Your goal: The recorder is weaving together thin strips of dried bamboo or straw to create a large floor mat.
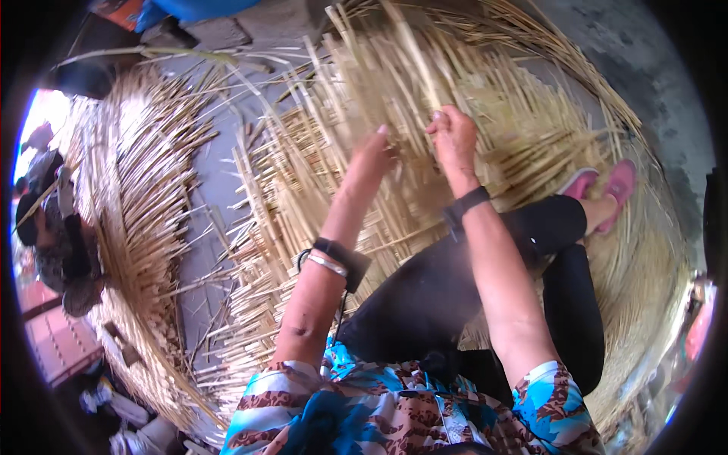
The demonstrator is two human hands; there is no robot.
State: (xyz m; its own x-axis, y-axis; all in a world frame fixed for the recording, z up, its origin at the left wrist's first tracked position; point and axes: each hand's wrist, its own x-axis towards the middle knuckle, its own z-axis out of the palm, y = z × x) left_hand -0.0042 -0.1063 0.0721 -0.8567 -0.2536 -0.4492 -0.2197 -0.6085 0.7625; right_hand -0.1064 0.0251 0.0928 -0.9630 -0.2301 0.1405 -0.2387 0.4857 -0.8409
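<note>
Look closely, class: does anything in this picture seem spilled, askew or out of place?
Yes: loose bits of straw lie scattered on the grey floor, left of the middle straw weave. They point different ways, unlike the tidy rows. Nothing looks clearly damaged, though parts are blurred.

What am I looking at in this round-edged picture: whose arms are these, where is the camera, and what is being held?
There is no robot here. The arms are a person's own, coming up from the lower edge. The single picture is from a wide fisheye camera on that person's head, looking down, so straight edges bend toward the rim.

Below lies a woven mat of straw-coloured strips, with loose ends fanning out; a second woven piece lies to the left across grey floor.

The right hand seems to pinch a long pale strip. The left hand is beside it, too blurred to judge its grip.
</note>
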